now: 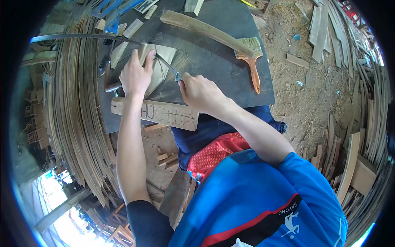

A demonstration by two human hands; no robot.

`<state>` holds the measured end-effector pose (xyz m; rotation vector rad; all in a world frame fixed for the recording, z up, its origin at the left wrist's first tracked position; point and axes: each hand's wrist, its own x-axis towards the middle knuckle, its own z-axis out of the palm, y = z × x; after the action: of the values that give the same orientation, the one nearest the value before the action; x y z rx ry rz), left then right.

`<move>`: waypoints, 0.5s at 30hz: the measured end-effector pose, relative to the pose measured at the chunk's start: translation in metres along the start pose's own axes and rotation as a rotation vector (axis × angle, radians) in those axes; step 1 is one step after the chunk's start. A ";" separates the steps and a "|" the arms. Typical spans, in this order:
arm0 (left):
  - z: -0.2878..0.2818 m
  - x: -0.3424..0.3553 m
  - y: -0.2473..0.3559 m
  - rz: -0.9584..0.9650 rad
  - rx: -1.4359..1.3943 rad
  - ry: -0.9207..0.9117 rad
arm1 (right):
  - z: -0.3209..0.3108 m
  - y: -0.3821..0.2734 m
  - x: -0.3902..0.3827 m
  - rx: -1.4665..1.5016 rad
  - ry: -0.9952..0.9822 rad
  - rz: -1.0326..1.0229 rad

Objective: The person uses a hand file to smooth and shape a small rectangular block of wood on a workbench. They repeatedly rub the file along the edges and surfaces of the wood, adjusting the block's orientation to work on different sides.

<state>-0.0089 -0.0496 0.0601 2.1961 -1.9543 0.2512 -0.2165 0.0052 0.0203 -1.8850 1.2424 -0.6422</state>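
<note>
My left hand (138, 76) grips a pale wooden block (165, 52) on the dark tabletop, thumb and fingers closed over its left part. Thin dark lines mark the block's face. From the left, a long toothed saw blade (82, 36) runs to the block's far edge, just beyond my fingertips. My right hand (201, 90) is wrapped around the handle of a slim tool with a metal shaft (168, 66). The shaft slants up to the block, its tip near my left thumb; its exact kind is unclear, and my fist hides most of the handle.
Nearest me on the dark table (214, 76) lies a board with carved lettering (177, 116). A curved wooden bar (201, 29) and a paintbrush (252, 68) lie farther right. Blue metalwork (113, 20) stands far left. Stacked wood strips (74, 107) flank the table; sawdust covers the ground (288, 90).
</note>
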 end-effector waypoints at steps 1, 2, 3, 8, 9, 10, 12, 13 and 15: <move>0.000 -0.001 -0.004 -0.061 0.003 0.003 | 0.003 -0.002 -0.001 -0.036 0.013 -0.022; 0.007 0.000 -0.013 -0.085 -0.022 0.061 | 0.002 -0.004 -0.006 -0.080 -0.001 -0.029; 0.008 -0.003 -0.021 -0.111 -0.059 0.067 | -0.005 -0.006 -0.013 -0.125 -0.022 -0.042; 0.018 -0.010 -0.048 -0.216 -0.223 0.097 | -0.048 -0.002 -0.050 -0.262 -0.152 -0.036; 0.021 -0.011 -0.052 -0.241 -0.242 0.097 | -0.058 0.004 -0.056 -0.295 -0.202 -0.009; 0.023 -0.012 -0.059 -0.283 -0.274 0.089 | -0.067 0.012 -0.060 -0.318 -0.197 -0.034; 0.023 -0.017 -0.065 -0.288 -0.323 0.134 | -0.083 0.029 -0.064 -0.336 -0.179 -0.021; 0.019 -0.018 -0.064 -0.285 -0.347 0.154 | -0.089 0.036 -0.062 -0.371 -0.191 0.065; 0.007 -0.021 -0.065 -0.355 -0.273 0.149 | -0.094 0.049 -0.061 -0.436 -0.209 0.098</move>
<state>0.0528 -0.0245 0.0460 2.2177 -1.3979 0.0851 -0.3376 0.0195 0.0344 -2.1579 1.4049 -0.1182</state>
